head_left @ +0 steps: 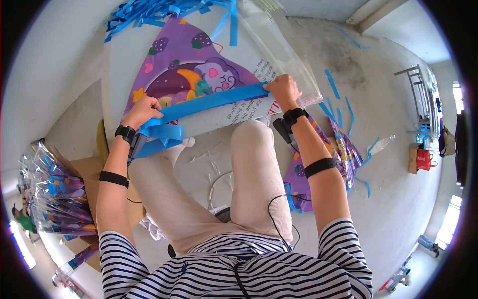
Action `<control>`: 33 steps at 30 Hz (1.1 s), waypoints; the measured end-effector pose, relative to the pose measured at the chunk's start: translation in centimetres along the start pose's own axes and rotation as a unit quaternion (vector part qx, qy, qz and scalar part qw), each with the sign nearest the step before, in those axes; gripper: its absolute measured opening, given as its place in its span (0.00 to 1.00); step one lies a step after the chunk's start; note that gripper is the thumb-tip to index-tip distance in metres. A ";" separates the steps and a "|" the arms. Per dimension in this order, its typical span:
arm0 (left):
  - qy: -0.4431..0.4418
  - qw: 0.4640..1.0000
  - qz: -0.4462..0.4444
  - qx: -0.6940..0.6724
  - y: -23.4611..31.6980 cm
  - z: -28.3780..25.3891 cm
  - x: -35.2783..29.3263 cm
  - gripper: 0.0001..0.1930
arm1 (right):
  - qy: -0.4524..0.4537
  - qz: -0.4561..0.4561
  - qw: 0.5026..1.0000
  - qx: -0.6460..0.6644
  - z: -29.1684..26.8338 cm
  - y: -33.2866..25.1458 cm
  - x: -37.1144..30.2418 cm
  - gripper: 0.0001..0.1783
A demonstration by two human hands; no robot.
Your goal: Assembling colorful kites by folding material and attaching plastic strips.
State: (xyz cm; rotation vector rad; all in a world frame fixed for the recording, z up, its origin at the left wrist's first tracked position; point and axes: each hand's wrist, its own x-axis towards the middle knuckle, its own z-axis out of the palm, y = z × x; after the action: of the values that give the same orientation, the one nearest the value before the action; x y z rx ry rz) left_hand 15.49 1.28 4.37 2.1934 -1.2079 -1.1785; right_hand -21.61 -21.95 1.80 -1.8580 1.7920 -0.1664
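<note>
A purple triangular kite point(177, 42) with a cartoon print lies on a white board point(118, 60) in front of my knees. Along its near edge stretches a blue ribbon point(214, 101), pulled straight between my hands. My left hand point(144, 112) pinches it near the kite's left corner, and a loose folded length hangs below that hand. At the right corner my right hand point(283, 91) is closed on the ribbon's other end. Whether the fingers also grip the kite's edge is hidden.
Blue ribbon strips point(144, 14) are heaped at the board's far end, beside clear plastic bags point(279, 37). More purple kites point(300, 174) lie on the floor by my right arm. To the left, a cardboard box point(89, 192) stands by plastic-wrapped kites point(57, 194). Ribbon scraps point(332, 84) dot the floor.
</note>
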 end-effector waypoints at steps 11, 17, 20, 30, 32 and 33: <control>0.074 0.995 0.016 0.066 0.0 1.5 -0.2 0.09 | 0.017 -0.039 0.998 0.047 0.2 1.1 -1.1 0.15; 0.069 0.995 0.019 0.074 0.2 1.5 0.3 0.09 | 0.020 -0.058 0.994 0.091 -1.0 1.4 -0.2 0.14; 0.074 0.994 0.025 0.077 0.2 1.5 0.4 0.09 | 0.037 -0.086 0.990 0.106 -1.9 0.0 -0.3 0.13; 0.094 0.981 0.126 0.111 -2.0 1.8 0.7 0.11 | -0.290 -0.371 0.854 0.223 6.0 -13.8 -8.5 0.14; 0.102 0.988 0.082 0.086 -1.6 2.1 0.4 0.11 | -0.345 -0.340 0.861 0.156 7.3 -14.5 -8.6 0.17; 0.108 0.989 0.068 0.077 -1.2 2.2 0.4 0.11 | -0.347 -0.343 0.859 0.154 8.4 -13.9 -8.1 0.17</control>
State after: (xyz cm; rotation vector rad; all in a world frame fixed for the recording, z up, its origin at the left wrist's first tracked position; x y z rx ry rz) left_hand 14.38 1.79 2.14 2.2383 -1.3695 -0.7947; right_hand -6.32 -12.23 3.44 -1.8941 0.5462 -0.0235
